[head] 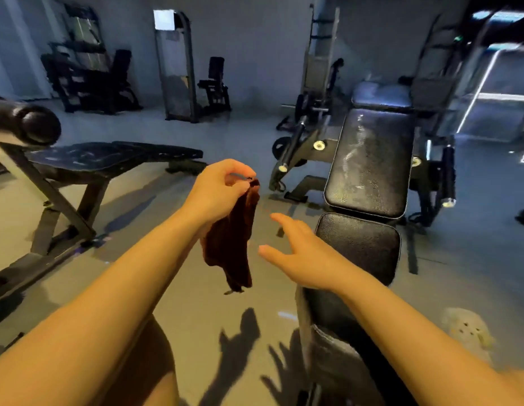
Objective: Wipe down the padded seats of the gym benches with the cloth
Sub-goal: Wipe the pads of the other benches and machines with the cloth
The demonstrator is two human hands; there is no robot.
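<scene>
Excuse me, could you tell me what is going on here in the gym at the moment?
A person is standing by a gym bench with a dark red cloth. The left hand pinches the cloth by its top edge so it hangs free in the air. The right hand is open, reaching toward the cloth. The cloth touches no pad. Another bench stands to the left.

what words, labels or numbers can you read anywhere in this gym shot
None can be read.
White placard on the far weight machine: washed out, blank to the camera.
Benches and cloth: no visible print, only pale smears on the black padding.
</scene>
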